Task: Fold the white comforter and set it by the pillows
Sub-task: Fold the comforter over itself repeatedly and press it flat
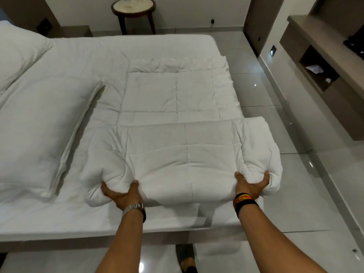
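Note:
The white quilted comforter lies partly folded on the right half of the bed. Its near end is doubled over into a thick roll that overhangs the bed's right edge. My left hand grips the roll's near left corner, thumb and fingers pressed into the fabric. My right hand clamps the near right corner the same way. Two white pillows lie at the left: a large one close to the comforter and another at the far left.
A round-topped side table stands beyond the bed. A wall unit with open shelves runs along the right, across a strip of glossy tiled floor. My foot shows below the bed edge.

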`<state>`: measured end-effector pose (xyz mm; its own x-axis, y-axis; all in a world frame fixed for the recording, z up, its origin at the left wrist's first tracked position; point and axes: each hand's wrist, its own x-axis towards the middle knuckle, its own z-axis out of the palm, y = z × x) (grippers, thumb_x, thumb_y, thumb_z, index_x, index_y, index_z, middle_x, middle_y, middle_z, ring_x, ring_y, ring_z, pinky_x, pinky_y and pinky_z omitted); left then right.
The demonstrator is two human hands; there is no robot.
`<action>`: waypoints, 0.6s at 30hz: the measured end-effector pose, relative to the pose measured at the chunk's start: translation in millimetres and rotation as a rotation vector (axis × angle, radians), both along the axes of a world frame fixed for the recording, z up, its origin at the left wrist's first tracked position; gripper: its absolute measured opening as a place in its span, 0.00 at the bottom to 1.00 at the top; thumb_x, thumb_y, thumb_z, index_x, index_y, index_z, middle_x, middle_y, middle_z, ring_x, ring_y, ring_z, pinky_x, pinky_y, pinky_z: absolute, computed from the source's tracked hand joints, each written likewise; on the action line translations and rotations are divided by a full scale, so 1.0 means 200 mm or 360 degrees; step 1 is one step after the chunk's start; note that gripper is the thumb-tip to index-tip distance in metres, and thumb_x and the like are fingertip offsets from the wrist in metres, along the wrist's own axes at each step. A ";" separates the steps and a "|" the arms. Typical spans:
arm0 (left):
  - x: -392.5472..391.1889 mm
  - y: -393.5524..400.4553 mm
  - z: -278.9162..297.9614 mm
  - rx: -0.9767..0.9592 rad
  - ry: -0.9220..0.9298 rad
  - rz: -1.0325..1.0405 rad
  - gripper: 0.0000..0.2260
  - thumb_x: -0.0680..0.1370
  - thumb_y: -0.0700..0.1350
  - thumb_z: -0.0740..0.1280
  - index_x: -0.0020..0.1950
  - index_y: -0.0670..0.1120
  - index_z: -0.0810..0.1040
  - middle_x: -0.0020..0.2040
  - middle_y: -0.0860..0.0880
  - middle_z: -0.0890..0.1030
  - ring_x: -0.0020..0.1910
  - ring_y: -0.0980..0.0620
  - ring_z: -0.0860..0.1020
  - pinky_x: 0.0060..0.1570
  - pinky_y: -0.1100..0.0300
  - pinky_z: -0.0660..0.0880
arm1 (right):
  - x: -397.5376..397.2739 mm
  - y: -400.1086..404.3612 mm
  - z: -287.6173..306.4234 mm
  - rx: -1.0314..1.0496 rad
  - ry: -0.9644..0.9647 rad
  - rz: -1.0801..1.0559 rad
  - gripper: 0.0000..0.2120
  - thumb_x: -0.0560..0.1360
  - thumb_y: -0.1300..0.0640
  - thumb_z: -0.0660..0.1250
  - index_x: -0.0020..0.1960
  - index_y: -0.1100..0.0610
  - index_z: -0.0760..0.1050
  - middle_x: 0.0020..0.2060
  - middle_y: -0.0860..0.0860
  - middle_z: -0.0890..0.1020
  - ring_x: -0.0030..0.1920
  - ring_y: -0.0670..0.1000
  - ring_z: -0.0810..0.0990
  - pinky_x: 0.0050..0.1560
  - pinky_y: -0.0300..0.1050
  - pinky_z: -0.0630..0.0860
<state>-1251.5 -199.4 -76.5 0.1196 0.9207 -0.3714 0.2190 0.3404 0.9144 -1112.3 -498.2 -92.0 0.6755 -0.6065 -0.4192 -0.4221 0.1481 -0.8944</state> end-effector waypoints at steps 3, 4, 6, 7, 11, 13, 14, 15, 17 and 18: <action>-0.15 -0.08 0.09 0.0013 -0.0059 -0.0015 0.48 0.70 0.38 0.79 0.79 0.66 0.55 0.70 0.51 0.69 0.58 0.48 0.73 0.59 0.55 0.69 | -0.14 -0.08 0.09 0.0034 -0.0029 0.0027 0.50 0.67 0.63 0.81 0.79 0.40 0.60 0.70 0.53 0.74 0.57 0.52 0.74 0.59 0.43 0.70; -0.21 -0.11 0.12 0.0013 -0.0066 -0.0008 0.48 0.70 0.39 0.79 0.78 0.67 0.55 0.68 0.50 0.70 0.57 0.47 0.74 0.59 0.55 0.70 | -0.21 -0.12 0.12 0.0045 -0.0031 0.0041 0.50 0.67 0.63 0.81 0.79 0.40 0.59 0.70 0.53 0.73 0.57 0.52 0.73 0.59 0.43 0.69; -0.38 -0.17 0.17 -0.0009 -0.0033 0.0008 0.48 0.69 0.40 0.79 0.76 0.70 0.55 0.63 0.50 0.71 0.55 0.46 0.75 0.57 0.54 0.71 | -0.39 -0.19 0.17 0.0051 -0.0007 0.0066 0.50 0.67 0.62 0.82 0.80 0.40 0.59 0.72 0.54 0.72 0.57 0.52 0.72 0.59 0.43 0.68; -0.46 -0.20 0.19 -0.0022 -0.0002 0.0008 0.48 0.69 0.40 0.78 0.76 0.70 0.55 0.62 0.50 0.71 0.54 0.45 0.75 0.57 0.54 0.71 | -0.48 -0.23 0.19 0.0038 0.0016 0.0075 0.50 0.67 0.62 0.81 0.80 0.40 0.59 0.72 0.55 0.72 0.57 0.52 0.72 0.59 0.43 0.68; -0.87 -0.36 0.24 -0.0025 0.0129 -0.0061 0.50 0.69 0.36 0.78 0.79 0.64 0.54 0.66 0.48 0.70 0.57 0.45 0.75 0.58 0.53 0.71 | -0.90 -0.39 0.26 -0.0062 0.0212 0.0097 0.50 0.69 0.62 0.80 0.80 0.41 0.56 0.75 0.61 0.68 0.59 0.56 0.73 0.57 0.46 0.67; -1.03 -0.42 0.26 -0.0062 0.0229 -0.0038 0.50 0.69 0.37 0.78 0.79 0.65 0.53 0.69 0.42 0.71 0.56 0.45 0.74 0.57 0.52 0.71 | -1.05 -0.45 0.29 -0.0081 0.0277 0.0095 0.50 0.69 0.61 0.80 0.80 0.40 0.55 0.76 0.63 0.64 0.65 0.61 0.74 0.56 0.48 0.67; -1.09 -0.44 0.28 -0.0083 0.0270 -0.0019 0.50 0.69 0.38 0.79 0.79 0.66 0.53 0.70 0.40 0.72 0.55 0.45 0.74 0.57 0.51 0.71 | -1.10 -0.46 0.31 -0.0091 0.0288 0.0102 0.50 0.69 0.61 0.80 0.80 0.39 0.55 0.76 0.63 0.64 0.66 0.62 0.74 0.56 0.49 0.67; -1.12 -0.45 0.30 -0.0095 0.0286 -0.0005 0.50 0.69 0.39 0.79 0.79 0.66 0.53 0.70 0.39 0.72 0.56 0.44 0.74 0.58 0.50 0.71 | -1.12 -0.47 0.34 -0.0101 0.0290 0.0109 0.50 0.70 0.61 0.80 0.80 0.39 0.55 0.75 0.63 0.64 0.66 0.62 0.74 0.56 0.49 0.68; -1.10 -0.44 0.35 -0.0079 0.0265 0.0010 0.50 0.68 0.42 0.79 0.78 0.67 0.54 0.70 0.41 0.73 0.58 0.42 0.76 0.60 0.50 0.72 | -1.09 -0.46 0.39 -0.0089 0.0223 0.0130 0.50 0.69 0.58 0.80 0.80 0.37 0.55 0.76 0.62 0.65 0.67 0.61 0.74 0.59 0.50 0.70; -1.05 -0.42 0.38 -0.0057 0.0219 0.0014 0.49 0.67 0.44 0.79 0.77 0.68 0.54 0.70 0.43 0.73 0.59 0.42 0.77 0.61 0.50 0.73 | -1.04 -0.45 0.44 -0.0070 0.0147 0.0157 0.49 0.69 0.56 0.80 0.80 0.36 0.55 0.76 0.60 0.65 0.68 0.61 0.74 0.61 0.50 0.70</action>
